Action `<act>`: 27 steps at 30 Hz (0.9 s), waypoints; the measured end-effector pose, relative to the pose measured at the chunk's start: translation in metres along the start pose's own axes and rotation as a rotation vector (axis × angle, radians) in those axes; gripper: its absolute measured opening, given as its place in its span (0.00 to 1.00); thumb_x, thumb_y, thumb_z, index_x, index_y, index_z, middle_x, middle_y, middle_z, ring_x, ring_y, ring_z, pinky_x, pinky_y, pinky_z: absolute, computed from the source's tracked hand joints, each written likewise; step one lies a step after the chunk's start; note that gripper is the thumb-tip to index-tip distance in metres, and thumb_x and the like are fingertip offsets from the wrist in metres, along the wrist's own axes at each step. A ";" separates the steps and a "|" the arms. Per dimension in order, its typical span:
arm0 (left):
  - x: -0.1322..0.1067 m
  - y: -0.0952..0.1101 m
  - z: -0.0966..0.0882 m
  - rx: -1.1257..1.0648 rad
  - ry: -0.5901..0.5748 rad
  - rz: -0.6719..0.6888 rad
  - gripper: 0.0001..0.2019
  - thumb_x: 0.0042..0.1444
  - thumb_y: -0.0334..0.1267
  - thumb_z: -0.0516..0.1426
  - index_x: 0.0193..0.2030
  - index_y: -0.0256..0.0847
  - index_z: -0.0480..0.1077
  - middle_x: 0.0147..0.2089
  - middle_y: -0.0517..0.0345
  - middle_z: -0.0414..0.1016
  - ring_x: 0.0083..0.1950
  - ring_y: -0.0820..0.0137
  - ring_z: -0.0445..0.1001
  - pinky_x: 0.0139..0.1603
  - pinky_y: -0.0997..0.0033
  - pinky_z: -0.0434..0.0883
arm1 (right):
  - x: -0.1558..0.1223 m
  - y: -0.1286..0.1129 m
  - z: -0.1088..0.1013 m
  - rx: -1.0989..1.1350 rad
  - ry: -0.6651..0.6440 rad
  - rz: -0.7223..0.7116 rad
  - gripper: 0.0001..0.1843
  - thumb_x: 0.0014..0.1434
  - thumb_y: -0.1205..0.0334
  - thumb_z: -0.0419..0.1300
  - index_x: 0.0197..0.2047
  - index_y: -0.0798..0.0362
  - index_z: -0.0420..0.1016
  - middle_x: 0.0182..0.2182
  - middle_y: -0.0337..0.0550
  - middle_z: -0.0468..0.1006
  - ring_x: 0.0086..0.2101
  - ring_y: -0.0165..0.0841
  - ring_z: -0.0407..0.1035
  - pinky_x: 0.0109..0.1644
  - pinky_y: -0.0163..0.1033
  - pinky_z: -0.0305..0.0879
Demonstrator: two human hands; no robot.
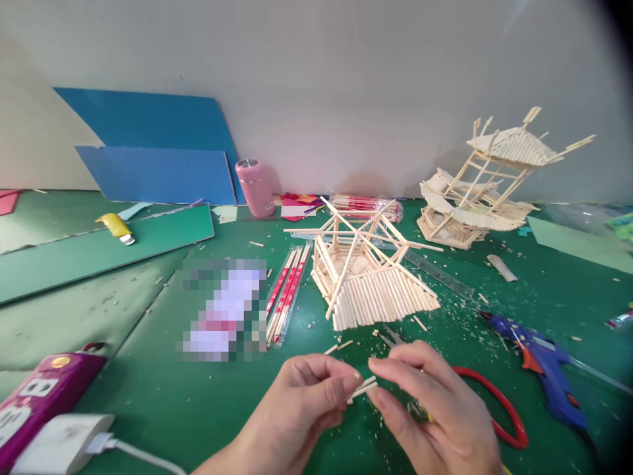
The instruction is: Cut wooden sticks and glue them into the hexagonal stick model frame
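Your left hand pinches a few short sticks in front of the stick model, while your right hand curls at their free ends, thumb and forefinger narrowly parted; whether it touches them, you can't tell from this view. You seem to be lining up or sorting small pieces, and the next move probably calls for a light grip and even ends. Under your right hand lie red-handled scissors, blades towards the model. The model itself is pale wood: one sloping side, facing you, is covered with closely laid sticks, the other slopes are bare beams spreading from a central peak above a slatted base. Right of it lies a blue glue gun; behind, to the right, stands a taller stick tower.
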State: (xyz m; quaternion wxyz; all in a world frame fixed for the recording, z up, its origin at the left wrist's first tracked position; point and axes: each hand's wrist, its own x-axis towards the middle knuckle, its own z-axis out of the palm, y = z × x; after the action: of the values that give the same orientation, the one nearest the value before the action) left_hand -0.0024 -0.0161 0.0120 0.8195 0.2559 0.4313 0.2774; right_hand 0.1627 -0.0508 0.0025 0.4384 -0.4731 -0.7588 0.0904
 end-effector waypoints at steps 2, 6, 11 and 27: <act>0.000 -0.003 0.001 -0.097 -0.021 -0.004 0.09 0.40 0.40 0.65 0.22 0.35 0.74 0.17 0.65 0.59 0.20 0.80 0.51 0.23 0.77 0.49 | 0.005 -0.001 0.004 0.011 -0.044 -0.027 0.16 0.53 0.70 0.58 0.46 0.51 0.70 0.30 0.42 0.68 0.28 0.31 0.66 0.27 0.38 0.67; 0.000 -0.006 -0.004 -0.177 -0.062 -0.035 0.11 0.36 0.41 0.67 0.20 0.35 0.74 0.16 0.65 0.59 0.19 0.82 0.50 0.22 0.77 0.47 | 0.012 -0.001 0.005 0.009 -0.112 -0.056 0.16 0.52 0.69 0.59 0.45 0.47 0.71 0.27 0.40 0.66 0.25 0.30 0.63 0.23 0.37 0.63; -0.007 -0.003 -0.005 -0.182 -0.035 0.012 0.11 0.38 0.41 0.66 0.23 0.35 0.75 0.18 0.62 0.64 0.19 0.82 0.52 0.22 0.78 0.49 | 0.018 -0.004 0.002 0.047 -0.099 -0.094 0.13 0.53 0.69 0.59 0.43 0.48 0.72 0.26 0.39 0.66 0.24 0.30 0.61 0.22 0.36 0.62; -0.001 0.025 -0.007 -0.162 0.099 0.189 0.08 0.40 0.37 0.66 0.22 0.35 0.74 0.17 0.66 0.62 0.20 0.81 0.54 0.23 0.81 0.55 | 0.030 0.001 0.007 0.021 0.033 -0.036 0.17 0.54 0.73 0.56 0.47 0.54 0.67 0.35 0.43 0.67 0.32 0.27 0.66 0.30 0.30 0.67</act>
State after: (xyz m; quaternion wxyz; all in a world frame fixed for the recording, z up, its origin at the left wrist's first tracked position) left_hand -0.0147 0.0023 0.0258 0.7854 0.2145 0.4212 0.3996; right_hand 0.1527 -0.0244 0.0155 0.4572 -0.4563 -0.7589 0.0827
